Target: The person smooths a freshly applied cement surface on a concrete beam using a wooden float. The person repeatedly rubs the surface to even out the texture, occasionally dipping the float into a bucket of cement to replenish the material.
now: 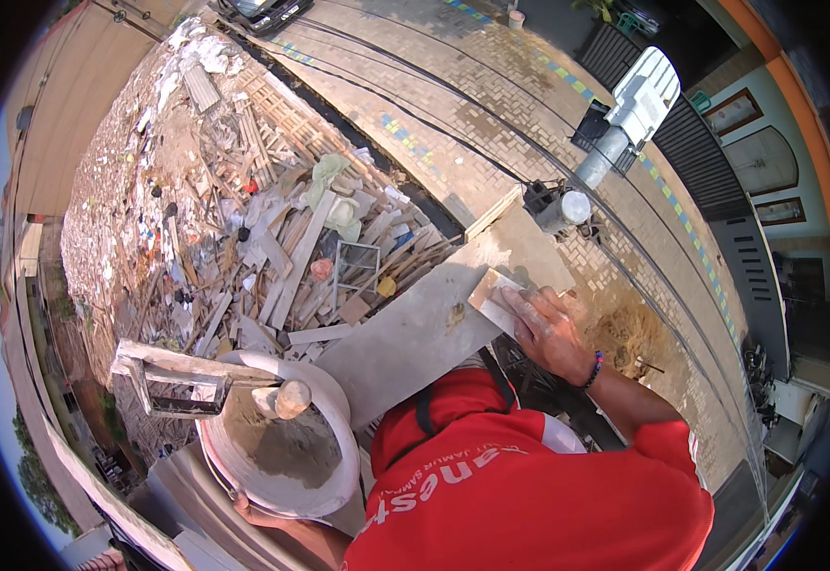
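Note:
A grey, smooth-faced ledge of concrete (396, 343) runs across in front of me, high above the ground. On its top my right hand (550, 333), dusted with mortar, is closed around a small flat rectangular board (493, 299) with pale smears. Left of my body is a whitish bucket (339, 400) with wet grey mortar (286, 447) inside. Across its rim lies a mortar-caked tool with a rectangular frame (172, 381), near a rounded wooden handle (291, 400). My left hand (251, 512) is against the bucket's lower near side, gripping it; most of its fingers are hidden.
Down to the left spreads a heap of broken wood and rubbish (282, 247). Cables (491, 114) cross in front and to the right, near a street lamp (639, 100). Below are a paved road (415, 57), a sand pile (629, 328) and a dark gate (691, 162).

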Available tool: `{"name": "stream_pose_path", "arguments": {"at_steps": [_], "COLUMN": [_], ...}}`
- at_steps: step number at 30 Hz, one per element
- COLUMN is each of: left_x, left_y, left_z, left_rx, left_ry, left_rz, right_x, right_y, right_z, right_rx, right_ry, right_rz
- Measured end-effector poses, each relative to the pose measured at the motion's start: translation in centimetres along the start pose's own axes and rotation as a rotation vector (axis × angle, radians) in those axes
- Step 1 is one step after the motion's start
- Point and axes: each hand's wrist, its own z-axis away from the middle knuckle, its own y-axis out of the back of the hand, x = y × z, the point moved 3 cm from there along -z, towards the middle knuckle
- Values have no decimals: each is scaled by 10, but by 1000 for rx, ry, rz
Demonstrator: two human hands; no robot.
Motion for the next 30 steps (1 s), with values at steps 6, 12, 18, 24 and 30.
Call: {"name": "stream_pose_path", "arguments": {"at_steps": [6, 12, 18, 24, 30], "left_x": [-8, -5, -7, -3, -3], "left_y": [14, 9, 20, 10, 2], "left_z": [-7, -6, -8, 1, 5], "left_rx": [34, 29, 45, 55, 38], "left_ry": [38, 14, 53, -11, 8], "left_rz": [82, 84, 110, 90, 99], "right_x": [35, 10, 7, 24, 4], "right_y": [1, 1, -10, 4, -10], "right_z": [-28, -29, -27, -41, -34], "right_rx": [106, 43, 22, 73, -15], "right_ry": [-146, -66, -76, -136, -13], "right_rz": [219, 60, 105, 169, 90]}}
